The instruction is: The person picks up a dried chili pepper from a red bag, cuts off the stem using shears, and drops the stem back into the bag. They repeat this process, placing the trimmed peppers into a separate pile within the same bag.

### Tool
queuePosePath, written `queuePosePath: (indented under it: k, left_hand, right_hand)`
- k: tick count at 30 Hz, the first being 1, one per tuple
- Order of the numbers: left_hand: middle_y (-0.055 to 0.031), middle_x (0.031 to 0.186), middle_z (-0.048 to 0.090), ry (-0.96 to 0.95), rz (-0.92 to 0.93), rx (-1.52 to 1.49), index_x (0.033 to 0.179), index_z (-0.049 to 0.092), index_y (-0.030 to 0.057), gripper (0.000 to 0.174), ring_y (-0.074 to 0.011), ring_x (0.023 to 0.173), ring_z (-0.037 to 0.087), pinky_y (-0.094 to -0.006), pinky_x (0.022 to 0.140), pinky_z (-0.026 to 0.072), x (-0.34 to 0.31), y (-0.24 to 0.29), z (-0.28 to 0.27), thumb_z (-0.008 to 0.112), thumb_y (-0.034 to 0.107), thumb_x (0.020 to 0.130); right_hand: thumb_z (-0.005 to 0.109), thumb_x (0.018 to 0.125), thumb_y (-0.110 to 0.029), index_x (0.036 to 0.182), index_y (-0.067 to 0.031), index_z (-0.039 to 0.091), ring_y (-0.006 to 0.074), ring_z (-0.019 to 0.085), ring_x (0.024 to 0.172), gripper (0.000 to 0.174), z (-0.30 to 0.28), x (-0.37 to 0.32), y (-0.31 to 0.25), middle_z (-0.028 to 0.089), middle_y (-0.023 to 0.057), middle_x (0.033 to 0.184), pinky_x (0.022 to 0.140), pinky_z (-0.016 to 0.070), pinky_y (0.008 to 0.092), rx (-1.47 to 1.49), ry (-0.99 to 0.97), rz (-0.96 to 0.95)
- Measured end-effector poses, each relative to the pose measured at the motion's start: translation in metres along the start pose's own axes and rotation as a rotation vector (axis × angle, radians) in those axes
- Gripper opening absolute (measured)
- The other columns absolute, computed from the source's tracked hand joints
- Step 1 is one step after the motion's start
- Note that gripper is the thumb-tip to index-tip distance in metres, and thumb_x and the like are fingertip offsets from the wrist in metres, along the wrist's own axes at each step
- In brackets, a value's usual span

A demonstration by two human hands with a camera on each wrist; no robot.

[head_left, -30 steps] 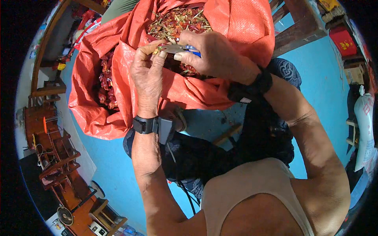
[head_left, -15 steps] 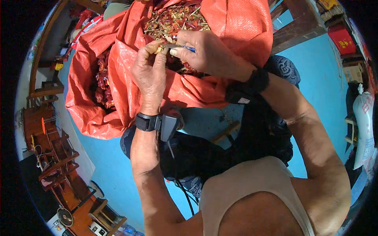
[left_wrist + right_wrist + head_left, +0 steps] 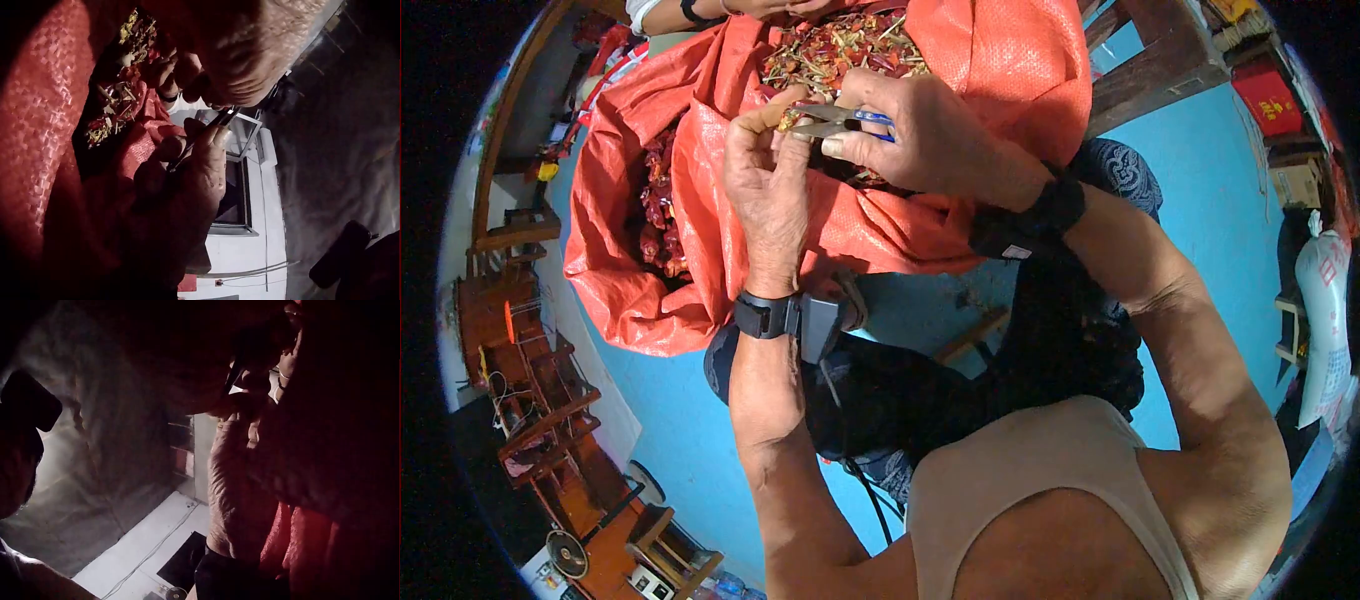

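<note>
In the head view my left hand (image 3: pixel 768 200) pinches a small red and yellowish piece of dried chili (image 3: pixel 788 121) between thumb and fingers. My right hand (image 3: pixel 940 130) grips blue-handled scissors (image 3: pixel 872 120), their blades parted and pointing left at the chili piece. Both hands are over an orange-red woven sack (image 3: pixel 870 235) that holds cut chili bits (image 3: pixel 840 52) with pale stalks and seeds. Left of it, whole dark-red dried chilies (image 3: pixel 660 225) lie in another opening of sack cloth. The left wrist view has the blades (image 3: pixel 182 156) in shadow by the left thumb; the right wrist view is mostly dark.
At the top edge, another person's hands (image 3: pixel 775 8) are over the far side of the sack. A dark wooden frame (image 3: pixel 1160 80) stands beyond it on the right. Wooden stools (image 3: pixel 550 420) line the left, and a white filled bag (image 3: pixel 1325 320) is at the far right.
The scissor blades, close together half a second ago, are now parted. Both hands have shifted slightly left and up. Another person's hands have come in at the top.
</note>
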State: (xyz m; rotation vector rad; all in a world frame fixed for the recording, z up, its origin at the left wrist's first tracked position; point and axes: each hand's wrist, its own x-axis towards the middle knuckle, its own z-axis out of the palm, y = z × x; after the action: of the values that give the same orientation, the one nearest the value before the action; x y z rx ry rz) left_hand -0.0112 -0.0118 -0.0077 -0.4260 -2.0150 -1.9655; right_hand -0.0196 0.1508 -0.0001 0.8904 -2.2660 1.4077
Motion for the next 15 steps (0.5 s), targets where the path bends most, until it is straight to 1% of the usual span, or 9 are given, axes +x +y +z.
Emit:
queuePosePath:
  k: [1, 2, 4, 8, 11, 13, 15]
  left_hand:
    - [-0.0126, 0.106, 0.058, -0.014, 0.015, 0.026, 0.098, 0.051, -0.0002, 0.016, -0.0161, 0.097, 0.056, -0.0275, 0.084, 0.0456, 0.000, 0.000, -0.001, 0.056, 0.001, 0.083]
    - [-0.0126, 0.106, 0.058, -0.014, 0.015, 0.026, 0.098, 0.051, -0.0002, 0.016, -0.0161, 0.097, 0.056, -0.0275, 0.084, 0.0456, 0.000, 0.000, 0.000, 0.056, 0.001, 0.083]
    - [-0.0137, 0.107, 0.058, -0.010, -0.049, -0.057, 0.094, 0.050, 0.0004, 0.013, -0.0171, 0.097, 0.056, -0.0287, 0.084, 0.0456, -0.001, 0.001, 0.002, 0.056, 0.001, 0.083]
    - [-0.0147, 0.108, 0.057, 0.011, -0.055, -0.036, 0.093, 0.050, 0.0008, 0.012, -0.0178, 0.097, 0.056, -0.0291, 0.084, 0.0456, -0.001, 0.000, 0.004, 0.056, 0.000, 0.082]
    - [-0.0156, 0.109, 0.057, 0.015, -0.035, -0.033, 0.093, 0.050, 0.0010, 0.013, -0.0179, 0.097, 0.056, -0.0289, 0.085, 0.0456, -0.002, -0.004, 0.003, 0.057, -0.001, 0.082]
    - [-0.0161, 0.109, 0.057, 0.023, -0.072, -0.139, 0.092, 0.051, 0.0008, 0.013, -0.0178, 0.096, 0.057, -0.0288, 0.084, 0.0457, -0.003, -0.008, 0.002, 0.057, -0.002, 0.081]
    - [-0.0162, 0.108, 0.058, 0.005, -0.074, -0.121, 0.091, 0.051, 0.0006, 0.012, -0.0178, 0.096, 0.057, -0.0287, 0.084, 0.0458, -0.002, -0.009, -0.001, 0.057, -0.002, 0.081]
  right_hand:
    - [0.064, 0.075, -0.020, 0.077, -0.0010, 0.050, 0.0321, 0.050, 0.053, 0.024, 0.001, 0.000, 0.001, 0.048, 0.0168, 0.060, 0.049, 0.0390, 0.0365, -0.014, 0.015, 0.002]
    - [0.064, 0.075, -0.020, 0.077, -0.0010, 0.050, 0.0321, 0.050, 0.053, 0.024, 0.000, 0.000, 0.000, 0.048, 0.0168, 0.060, 0.049, 0.0390, 0.0365, -0.014, 0.015, 0.002]
    - [0.064, 0.075, -0.021, 0.076, -0.0018, 0.050, 0.0332, 0.052, 0.054, 0.024, -0.001, 0.000, -0.002, 0.049, 0.0167, 0.059, 0.048, 0.0385, 0.0378, -0.049, 0.010, 0.025]
    - [0.064, 0.075, -0.022, 0.075, -0.0024, 0.049, 0.0334, 0.052, 0.052, 0.025, -0.004, 0.001, -0.004, 0.049, 0.0161, 0.057, 0.046, 0.0375, 0.0385, -0.047, 0.031, 0.023]
    - [0.063, 0.076, -0.022, 0.076, -0.0028, 0.050, 0.0346, 0.053, 0.052, 0.023, -0.003, -0.001, -0.002, 0.049, 0.0163, 0.056, 0.045, 0.0381, 0.0397, -0.107, 0.015, 0.033]
    - [0.063, 0.075, -0.021, 0.078, -0.0032, 0.050, 0.0358, 0.053, 0.053, 0.023, -0.001, 0.000, 0.001, 0.051, 0.0167, 0.057, 0.046, 0.0393, 0.0415, -0.132, 0.050, -0.019]
    - [0.063, 0.075, -0.021, 0.079, -0.0035, 0.050, 0.0361, 0.053, 0.054, 0.022, -0.005, 0.001, -0.002, 0.051, 0.0168, 0.058, 0.047, 0.0399, 0.0419, -0.124, 0.020, -0.005]
